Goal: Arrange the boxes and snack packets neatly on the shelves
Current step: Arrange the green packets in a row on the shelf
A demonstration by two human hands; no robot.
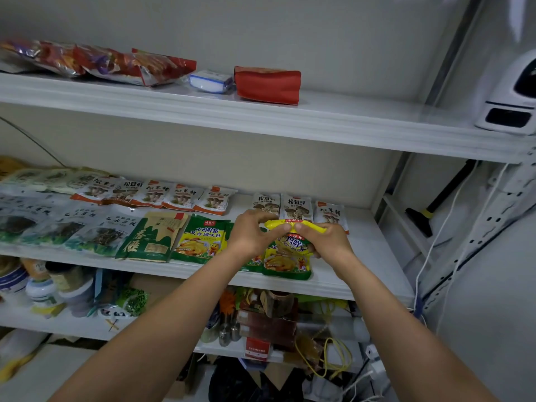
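Pinching crinkled, glossy yellow-green packet (287, 261).

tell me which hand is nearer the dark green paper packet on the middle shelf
Left. The left hand sits right of the dark green paper packet, one flat packet between them; the right hand is farther right, past the left.

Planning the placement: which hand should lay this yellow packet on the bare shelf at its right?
Probably right hand: it grips the packet beside that bare shelf; left hand only pinches its top.
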